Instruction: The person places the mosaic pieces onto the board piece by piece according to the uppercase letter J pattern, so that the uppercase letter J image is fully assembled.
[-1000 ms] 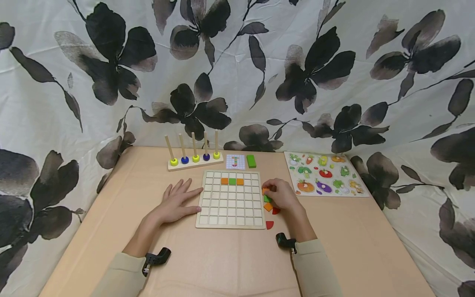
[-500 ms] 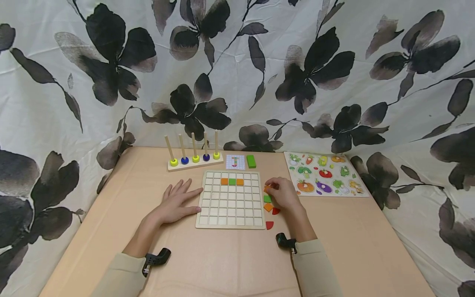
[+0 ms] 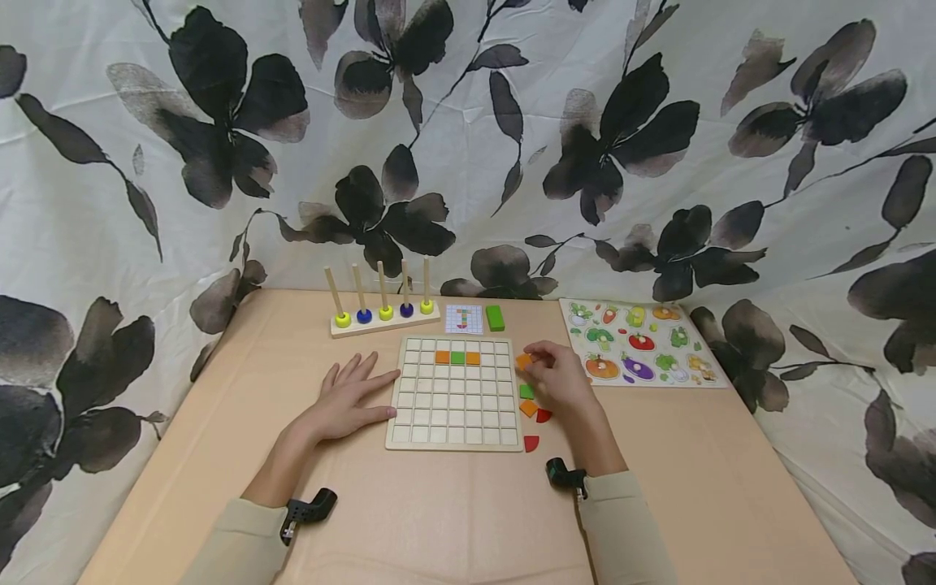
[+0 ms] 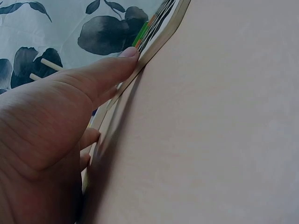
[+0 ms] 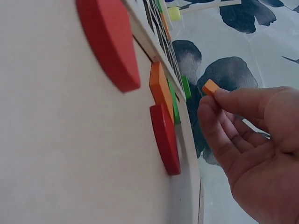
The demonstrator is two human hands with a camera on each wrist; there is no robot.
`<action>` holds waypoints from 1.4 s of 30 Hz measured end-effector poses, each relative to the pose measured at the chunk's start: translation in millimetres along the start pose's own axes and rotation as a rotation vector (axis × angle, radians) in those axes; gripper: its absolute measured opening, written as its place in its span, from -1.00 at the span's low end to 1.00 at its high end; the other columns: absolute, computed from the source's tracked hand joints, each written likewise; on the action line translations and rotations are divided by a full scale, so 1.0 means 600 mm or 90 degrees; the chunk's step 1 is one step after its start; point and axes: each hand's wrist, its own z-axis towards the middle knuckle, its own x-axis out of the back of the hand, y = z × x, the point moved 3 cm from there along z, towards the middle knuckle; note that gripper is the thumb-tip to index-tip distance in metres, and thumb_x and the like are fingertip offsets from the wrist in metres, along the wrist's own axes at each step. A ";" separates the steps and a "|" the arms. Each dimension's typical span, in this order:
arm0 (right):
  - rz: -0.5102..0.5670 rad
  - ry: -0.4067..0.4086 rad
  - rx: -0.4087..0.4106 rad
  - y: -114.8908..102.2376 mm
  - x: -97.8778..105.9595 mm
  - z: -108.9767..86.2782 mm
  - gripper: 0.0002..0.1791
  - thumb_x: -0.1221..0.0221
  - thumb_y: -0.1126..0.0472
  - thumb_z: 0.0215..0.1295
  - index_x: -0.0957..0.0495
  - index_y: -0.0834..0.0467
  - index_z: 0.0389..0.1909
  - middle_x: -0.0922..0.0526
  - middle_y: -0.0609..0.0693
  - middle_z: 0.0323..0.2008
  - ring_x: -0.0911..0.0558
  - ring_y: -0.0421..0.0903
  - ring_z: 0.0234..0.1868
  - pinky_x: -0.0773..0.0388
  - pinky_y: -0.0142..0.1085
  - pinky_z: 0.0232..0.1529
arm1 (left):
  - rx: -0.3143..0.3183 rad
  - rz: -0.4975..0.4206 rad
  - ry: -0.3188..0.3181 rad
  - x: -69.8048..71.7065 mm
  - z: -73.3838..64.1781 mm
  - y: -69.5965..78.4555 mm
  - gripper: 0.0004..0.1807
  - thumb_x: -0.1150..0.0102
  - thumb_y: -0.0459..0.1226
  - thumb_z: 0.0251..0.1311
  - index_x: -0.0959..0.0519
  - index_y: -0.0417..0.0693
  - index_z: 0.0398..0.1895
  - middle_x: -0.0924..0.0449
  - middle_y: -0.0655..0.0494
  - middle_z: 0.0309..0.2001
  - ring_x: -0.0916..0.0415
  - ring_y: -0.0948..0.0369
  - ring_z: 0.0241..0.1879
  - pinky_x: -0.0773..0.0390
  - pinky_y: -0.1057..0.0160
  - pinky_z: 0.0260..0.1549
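Note:
Between thumb and fingers my right hand point(image 3: 559, 380) pinches a small orange block point(image 5: 210, 87), raised beside the right edge of a wooden grid board point(image 3: 453, 406). Two orange squares and one green square point(image 3: 457, 357) sit in the board's upper cells. My left hand point(image 3: 344, 400) lies with fingers spread, its thumb and forefinger touching the board's left edge. Below the right hand lie a green block point(image 3: 526, 392), another orange block point(image 5: 160, 88) and a red quarter-round block point(image 5: 164, 140). A second red quarter-round block point(image 3: 531, 444) is near the board's lower right corner.
Behind the board stands a peg rack point(image 3: 385, 320) with yellow and blue rings. Beside it lie a small pattern card point(image 3: 464, 319) and a green rectangular block point(image 3: 495, 318). A vegetable picture board point(image 3: 643, 345) is at the right. Floral cloth point(image 3: 468, 162) hangs behind the table.
The orange block has come up off the table edge of the board in my right hand, which shifted slightly right. The left hand has stayed put.

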 end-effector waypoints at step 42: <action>-0.050 -0.036 0.072 -0.081 -0.132 0.009 -0.74 -0.43 0.24 0.30 -0.72 0.23 -0.04 -0.66 0.00 -0.31 -0.57 -0.08 -0.31 -0.56 -0.38 -0.30 | 0.000 0.001 0.000 0.000 0.000 -0.003 -0.25 -0.28 0.18 0.31 -0.42 0.21 0.53 0.06 -0.26 0.67 0.27 -0.34 0.64 0.39 -0.48 0.48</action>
